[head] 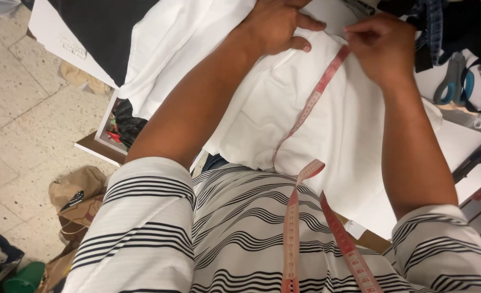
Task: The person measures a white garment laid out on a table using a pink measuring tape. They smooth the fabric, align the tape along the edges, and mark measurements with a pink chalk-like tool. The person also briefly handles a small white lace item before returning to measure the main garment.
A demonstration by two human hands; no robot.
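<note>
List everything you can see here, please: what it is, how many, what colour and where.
white cloth: one, white, spread on the table under both hands
measuring tape: one, pink, across the cloth and hanging down the chest
scissors: one pair, blue-grey handles, right edge of the table
dark cloth: one, black, top left of the table
paper bag: one, brown, on the floor at left
green thing: one, bottom left, kind unclear
striped shirt: one, white with black stripes, worn
left hand: pressing the cloth flat
right hand: pinching the tape's end

Matt white woven cloth [305, 119], glossy pink plastic-coated tape measure [311, 103], smooth blue-grey plastic scissor handles [454, 81].
</note>
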